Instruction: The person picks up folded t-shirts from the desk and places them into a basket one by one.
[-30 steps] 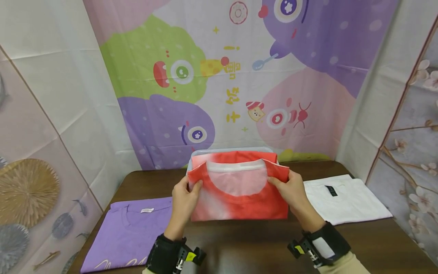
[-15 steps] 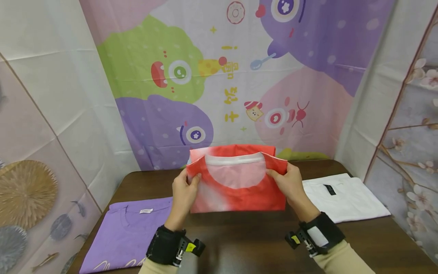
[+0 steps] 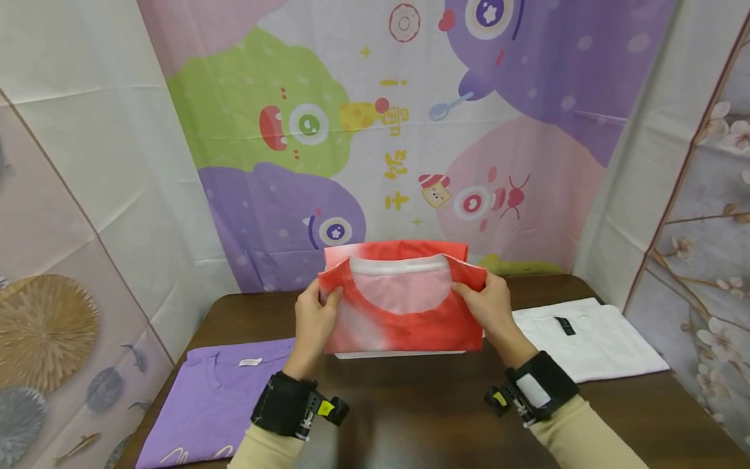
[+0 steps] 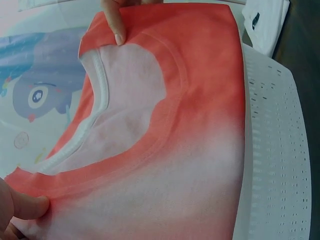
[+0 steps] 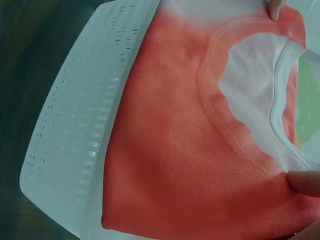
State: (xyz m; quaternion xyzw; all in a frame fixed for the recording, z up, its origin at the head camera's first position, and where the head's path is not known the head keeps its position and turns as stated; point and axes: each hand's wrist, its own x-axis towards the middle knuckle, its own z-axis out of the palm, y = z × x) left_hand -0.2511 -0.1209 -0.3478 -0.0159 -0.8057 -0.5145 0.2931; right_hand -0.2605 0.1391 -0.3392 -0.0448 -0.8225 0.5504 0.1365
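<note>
A folded red and white T-shirt (image 3: 404, 332) hangs between my two hands, its round neckline facing up toward me. My left hand (image 3: 315, 320) pinches the shirt at the left side of the collar, thumb in front. On the opposite side, my right hand (image 3: 491, 309) pinches it the same way. Behind and under the shirt stands a white perforated basket (image 4: 280, 145), plain in both wrist views; in the head view only a strip of its rim shows below the hem. The inside of the basket is hidden by the shirt.
A folded purple T-shirt (image 3: 217, 397) lies on the brown table (image 3: 410, 417) at the left. At the right lies a folded white T-shirt (image 3: 592, 342) with a black label. A cartoon-printed curtain (image 3: 404, 150) hangs behind the table.
The red and white T-shirt has risen in the head view, both hands going up with it. The basket's back rim has gone out of sight behind it, and its front rim now shows below.
</note>
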